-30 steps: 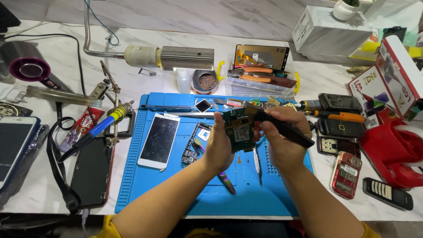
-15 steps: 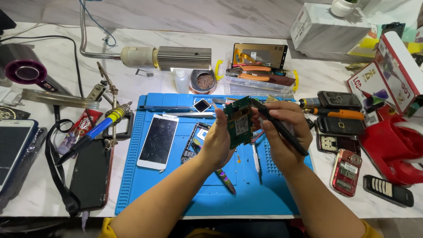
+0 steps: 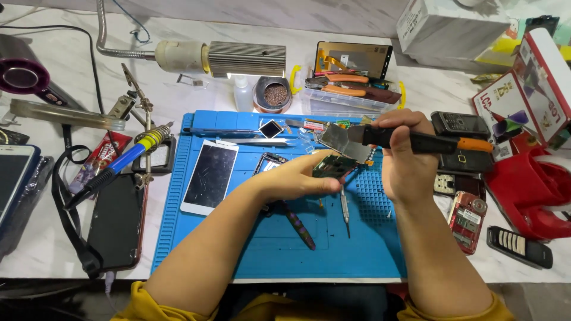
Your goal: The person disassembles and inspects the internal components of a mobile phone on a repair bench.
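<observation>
Two hands work above the blue repair mat (image 3: 369, 249). The left hand (image 3: 297, 178) is closed in a pinch on a small green circuit board (image 3: 334, 166), held tilted over the mat's centre. At 3 o'clock from the board, the right hand (image 3: 404, 166) is wrapped fully around a black tool with an orange end (image 3: 428, 141), shaft level, tip meeting a grey metal plate (image 3: 339, 139) at the board's 12 o'clock. A white-framed phone (image 3: 209, 176) lies on the mat at 9 o'clock. A screwdriver (image 3: 345, 208) lies at 6 o'clock.
</observation>
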